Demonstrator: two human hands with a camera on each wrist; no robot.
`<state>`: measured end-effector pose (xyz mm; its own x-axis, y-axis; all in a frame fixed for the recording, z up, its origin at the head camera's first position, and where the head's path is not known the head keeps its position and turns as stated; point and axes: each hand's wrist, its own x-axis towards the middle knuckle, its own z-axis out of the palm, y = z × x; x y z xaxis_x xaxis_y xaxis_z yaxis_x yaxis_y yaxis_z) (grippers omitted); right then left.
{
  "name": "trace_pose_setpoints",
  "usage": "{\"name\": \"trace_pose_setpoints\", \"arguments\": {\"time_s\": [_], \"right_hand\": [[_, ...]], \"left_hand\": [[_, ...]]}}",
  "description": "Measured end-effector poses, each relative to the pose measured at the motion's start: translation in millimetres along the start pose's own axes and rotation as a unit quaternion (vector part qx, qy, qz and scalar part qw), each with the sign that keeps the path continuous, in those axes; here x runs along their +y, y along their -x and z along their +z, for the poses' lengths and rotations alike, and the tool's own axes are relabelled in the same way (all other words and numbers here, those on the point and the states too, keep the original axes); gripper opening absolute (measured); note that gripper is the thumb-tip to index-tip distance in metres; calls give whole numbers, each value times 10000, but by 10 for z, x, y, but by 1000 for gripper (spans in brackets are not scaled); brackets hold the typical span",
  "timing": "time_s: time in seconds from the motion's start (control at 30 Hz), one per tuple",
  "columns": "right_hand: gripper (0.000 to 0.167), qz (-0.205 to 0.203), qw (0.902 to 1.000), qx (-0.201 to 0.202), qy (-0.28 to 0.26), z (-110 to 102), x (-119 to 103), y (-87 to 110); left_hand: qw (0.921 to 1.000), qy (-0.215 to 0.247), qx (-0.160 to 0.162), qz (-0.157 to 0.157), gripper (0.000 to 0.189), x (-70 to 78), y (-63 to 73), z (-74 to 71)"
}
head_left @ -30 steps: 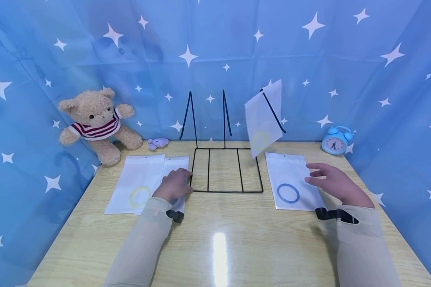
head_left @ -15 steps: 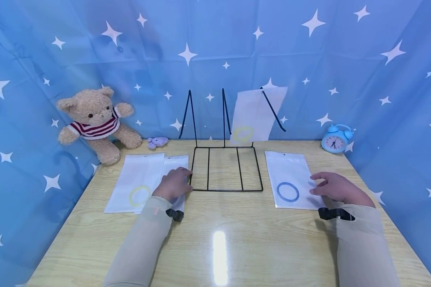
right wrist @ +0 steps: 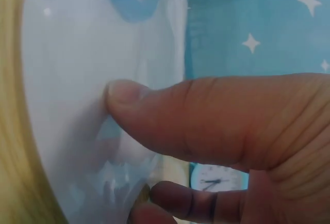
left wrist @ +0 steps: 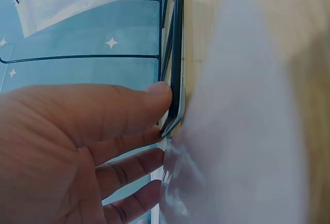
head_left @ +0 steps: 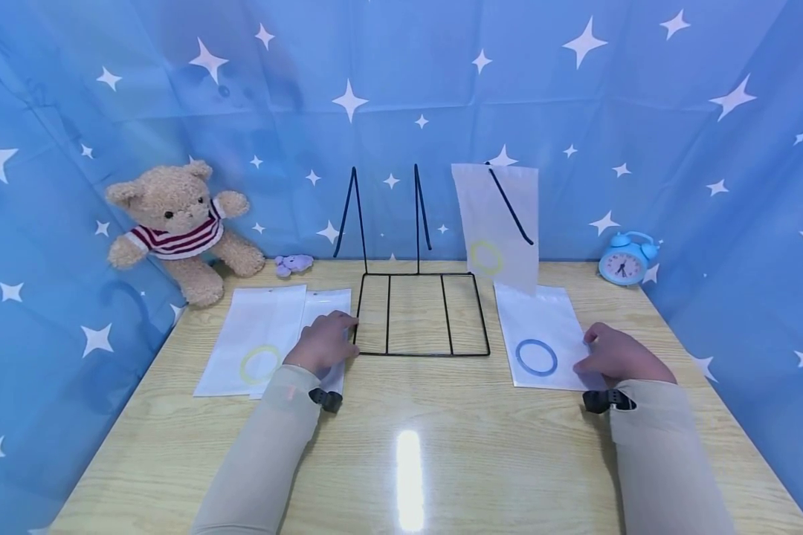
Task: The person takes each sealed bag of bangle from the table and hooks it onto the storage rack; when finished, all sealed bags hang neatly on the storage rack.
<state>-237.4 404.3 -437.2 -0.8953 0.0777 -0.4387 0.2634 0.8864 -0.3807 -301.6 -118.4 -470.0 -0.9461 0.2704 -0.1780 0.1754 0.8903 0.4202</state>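
Note:
My left hand (head_left: 323, 342) grips the left edge of a black wire rack (head_left: 388, 316); in the left wrist view its thumb (left wrist: 139, 102) presses on the wire, fingers on the other side. A white plastic bag with a yellow ring (head_left: 487, 204) hangs from the rack's right hook. On the table to the right lies another white plastic bag (head_left: 522, 319) marked by a blue ring (head_left: 537, 358). My right hand (head_left: 622, 357) pinches this bag's right edge, thumb (right wrist: 129, 97) on its face and curled fingers at the edge.
Two more white bags, one with a yellow ring (head_left: 268, 312) and one partly under my left hand (head_left: 328, 301), lie left of the rack. Behind them are a teddy bear (head_left: 181, 215) and a small purple toy (head_left: 294, 264). A blue alarm clock (head_left: 624, 266) stands at the back right.
The hanging bag has swung about on its hook and now faces more forward. My right hand has come down and in to the right edge of the blue-ring bag. My left hand stays put.

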Motion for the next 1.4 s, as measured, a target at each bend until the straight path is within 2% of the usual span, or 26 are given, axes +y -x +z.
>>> {"name": "trace_pose_setpoints", "arguments": {"time_s": [0.13, 0.5, 0.7, 1.17, 1.27, 1.4], "right_hand": [[80, 238, 9995, -89, -199, 18, -4, -30], [78, 349, 9983, -258, -380, 14, -85, -46], [73, 95, 9990, -320, -292, 11, -132, -64], [57, -400, 9964, -548, -509, 74, -27, -65], [52, -643, 9971, -356, -214, 32, -23, -53], [49, -1069, 9941, 101, 164, -40, -65, -25]], "left_hand": [[10000, 11, -14, 5, 63, 10, 6, -15], [10000, 33, -11, 11, 63, -33, 32, -34], [10000, 41, 67, -41, 62, -47, 45, -40], [9999, 24, 107, -35, 62, -5, -2, 47], [9999, 23, 107, -6, 62, -5, 0, 52], [9999, 18, 128, -53, 62, -1, 5, 30]]}}
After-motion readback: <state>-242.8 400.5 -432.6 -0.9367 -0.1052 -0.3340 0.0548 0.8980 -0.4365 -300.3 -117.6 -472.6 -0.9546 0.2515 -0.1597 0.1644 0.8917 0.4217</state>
